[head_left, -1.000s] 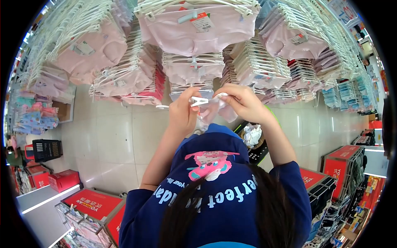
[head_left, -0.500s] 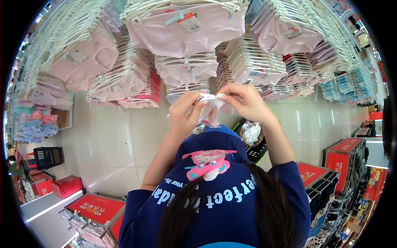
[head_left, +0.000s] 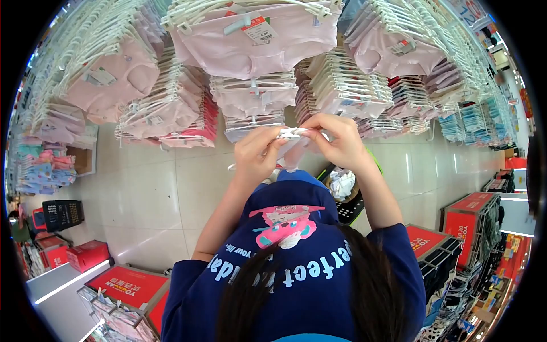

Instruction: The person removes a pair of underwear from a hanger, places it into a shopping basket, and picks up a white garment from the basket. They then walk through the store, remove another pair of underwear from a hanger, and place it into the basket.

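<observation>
In front of my body I hold a white plastic clip hanger (head_left: 292, 133) with both hands. My left hand (head_left: 254, 153) is closed around its left part, and a white end of it sticks out past the wrist side. With thumb and forefinger, my right hand (head_left: 337, 141) pinches the hanger's right part near a clip. A pale pink garment (head_left: 295, 153), probably underpants, hangs below the hanger between my hands. The fingers partly hide the clips, so I cannot tell how the cloth is fastened.
Ahead hang rows of pale pink underpants (head_left: 259, 45) on white hangers. A black basket with a green rim (head_left: 350, 212) stands on the floor at right, holding crumpled white items (head_left: 342, 183). Red-topped display racks (head_left: 126, 285) stand on both sides. A dark basket (head_left: 62, 215) lies far left.
The hanger between my hands has turned so more of its white bar and left end show. My right fingers have shifted slightly along it. The view has moved a little.
</observation>
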Motion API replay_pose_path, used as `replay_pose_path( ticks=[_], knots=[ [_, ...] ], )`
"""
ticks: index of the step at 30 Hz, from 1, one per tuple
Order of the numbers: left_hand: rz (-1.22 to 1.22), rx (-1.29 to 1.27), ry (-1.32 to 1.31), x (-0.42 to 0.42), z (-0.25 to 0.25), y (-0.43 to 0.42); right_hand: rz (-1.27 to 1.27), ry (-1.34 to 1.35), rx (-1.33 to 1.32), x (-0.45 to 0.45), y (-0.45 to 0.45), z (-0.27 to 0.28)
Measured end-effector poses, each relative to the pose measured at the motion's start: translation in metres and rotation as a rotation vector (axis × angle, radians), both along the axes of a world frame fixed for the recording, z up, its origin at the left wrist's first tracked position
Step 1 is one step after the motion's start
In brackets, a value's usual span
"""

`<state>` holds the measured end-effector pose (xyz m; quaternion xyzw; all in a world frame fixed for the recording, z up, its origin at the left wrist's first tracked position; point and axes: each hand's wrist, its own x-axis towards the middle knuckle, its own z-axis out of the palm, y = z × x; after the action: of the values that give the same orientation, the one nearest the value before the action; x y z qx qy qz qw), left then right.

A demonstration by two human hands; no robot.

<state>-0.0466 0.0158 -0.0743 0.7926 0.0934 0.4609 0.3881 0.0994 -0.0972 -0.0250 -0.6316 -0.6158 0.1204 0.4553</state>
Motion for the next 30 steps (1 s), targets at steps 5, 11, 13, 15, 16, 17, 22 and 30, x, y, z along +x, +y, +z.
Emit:
replay_pose_path(
  ticks=[5, 11, 13, 15, 16, 17, 22, 30],
  knots=[
    [-0.006, 0.03, 0.055, 0.008, -0.003, -0.001, -0.009, -0.042, 0.008, 0.006, 0.001, -0.001],
    [-0.025, 0.325, 0.197, 0.023, 0.008, 0.007, -0.029, 0.14, 0.049, 0.025, 0.005, -0.001],
    [-0.082, 0.466, 0.323, 0.028, 0.019, 0.003, 0.099, 0.278, -0.094, 0.036, 0.012, 0.001],
    [-0.144, 0.562, 0.329, 0.038, 0.019, -0.003, 0.284, 0.368, -0.364, 0.053, 0.021, 0.005],
    [-0.177, 0.587, 0.27, 0.046, 0.013, -0.007, 0.421, 0.374, -0.51, 0.061, 0.031, -0.002],
    [-0.209, 0.612, 0.212, 0.053, 0.008, -0.011, 0.478, 0.398, -0.578, 0.062, 0.039, -0.008],
    [-0.374, 0.687, 0.386, 0.076, -0.006, -0.033, 0.858, 0.484, -0.76, 0.063, 0.061, -0.034],
    [-0.228, 0.873, 0.38, 0.097, 0.005, -0.053, 0.622, 0.204, -0.609, 0.085, 0.049, -0.027]
  ],
)
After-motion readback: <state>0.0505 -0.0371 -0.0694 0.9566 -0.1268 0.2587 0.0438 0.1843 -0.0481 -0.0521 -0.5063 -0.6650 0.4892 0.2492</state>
